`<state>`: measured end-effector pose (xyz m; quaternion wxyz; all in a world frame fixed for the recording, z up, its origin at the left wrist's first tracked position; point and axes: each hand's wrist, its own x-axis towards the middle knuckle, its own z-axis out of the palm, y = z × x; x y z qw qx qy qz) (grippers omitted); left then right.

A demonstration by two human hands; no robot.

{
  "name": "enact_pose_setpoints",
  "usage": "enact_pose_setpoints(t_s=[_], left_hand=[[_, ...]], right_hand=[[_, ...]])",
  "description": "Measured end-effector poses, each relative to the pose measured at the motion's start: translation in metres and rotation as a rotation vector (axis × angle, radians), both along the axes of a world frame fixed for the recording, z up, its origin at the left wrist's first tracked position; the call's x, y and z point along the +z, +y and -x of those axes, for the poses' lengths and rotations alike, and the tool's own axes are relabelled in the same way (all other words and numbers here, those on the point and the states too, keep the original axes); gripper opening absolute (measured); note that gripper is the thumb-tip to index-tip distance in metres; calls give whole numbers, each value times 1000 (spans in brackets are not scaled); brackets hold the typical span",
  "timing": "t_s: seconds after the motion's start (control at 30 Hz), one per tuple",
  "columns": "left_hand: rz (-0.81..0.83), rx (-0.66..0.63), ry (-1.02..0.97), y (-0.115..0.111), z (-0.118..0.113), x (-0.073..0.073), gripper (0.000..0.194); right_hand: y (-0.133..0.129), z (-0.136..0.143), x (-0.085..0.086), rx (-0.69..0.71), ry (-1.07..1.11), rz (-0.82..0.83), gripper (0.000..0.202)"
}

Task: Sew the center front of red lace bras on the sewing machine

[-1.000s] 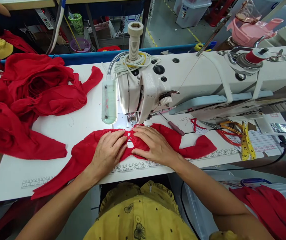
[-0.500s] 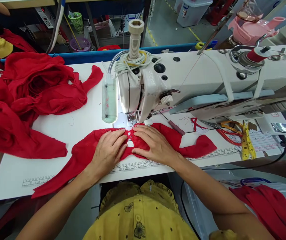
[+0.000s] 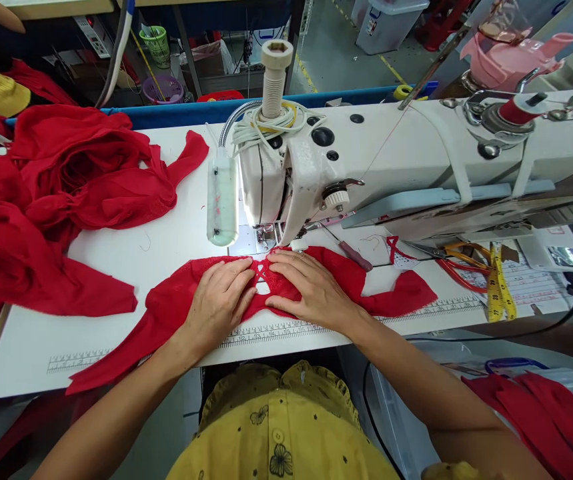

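A red lace-trimmed bra [image 3: 171,297] lies spread on the white table in front of the sewing machine [image 3: 311,180]. Crossed red straps [image 3: 262,270] show at its centre, between my two hands. My left hand [image 3: 221,293] rests flat on the part left of the crossing, fingers stretched toward the machine. On the part right of it lies my right hand [image 3: 311,287], fingers extended and thumb apart. Both hands press the fabric down without gripping it. The presser foot [image 3: 267,233] stands just beyond the fabric's far edge.
Red garments [image 3: 81,180] are heaped on the left. Right of the bra lie a purple-handled tool [image 3: 355,256], scissors [image 3: 466,257] and a yellow measuring tape [image 3: 499,287]. A printed ruler [image 3: 266,331] runs along the table's front edge. Below right, a clear bin [image 3: 416,413] stands near red fabric.
The whole view has shifted very slightly. My hands and the red fabric keep the same position relative to the machine.
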<state>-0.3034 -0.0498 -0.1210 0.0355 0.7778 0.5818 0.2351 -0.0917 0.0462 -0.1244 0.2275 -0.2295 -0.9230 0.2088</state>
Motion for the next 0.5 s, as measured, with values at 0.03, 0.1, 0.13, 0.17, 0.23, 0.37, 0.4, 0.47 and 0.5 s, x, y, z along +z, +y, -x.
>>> enact_pose_setpoints(t_s=[0.03, 0.1, 0.13, 0.17, 0.23, 0.37, 0.4, 0.47, 0.5], left_hand=[[-2, 1, 0, 0, 0, 0, 22], [-13, 0, 0, 0, 0, 0, 25], [-20, -2, 0, 0, 0, 0, 26], [-27, -6, -1, 0, 0, -1, 26], [-37, -15, -3, 0, 1, -1, 26], [-50, -17, -17, 0, 1, -2, 26], [-56, -16, -26, -1, 1, -2, 26], [-75, -17, -51, -2, 2, -2, 26], [-89, -18, -65, -2, 2, -3, 26]], right_hand=[[0, 0, 0, 1, 1, -1, 51], [0, 0, 0, 1, -2, -2, 52], [0, 0, 0, 0, -3, -2, 52], [0, 0, 0, -1, -4, -1, 52], [0, 0, 1, -3, -7, -1, 52], [0, 0, 0, 0, -11, -5, 51], [0, 0, 0, 2, -9, -8, 50], [0, 1, 2, 7, 3, -16, 45], [0, 2, 4, 7, 9, -24, 41]])
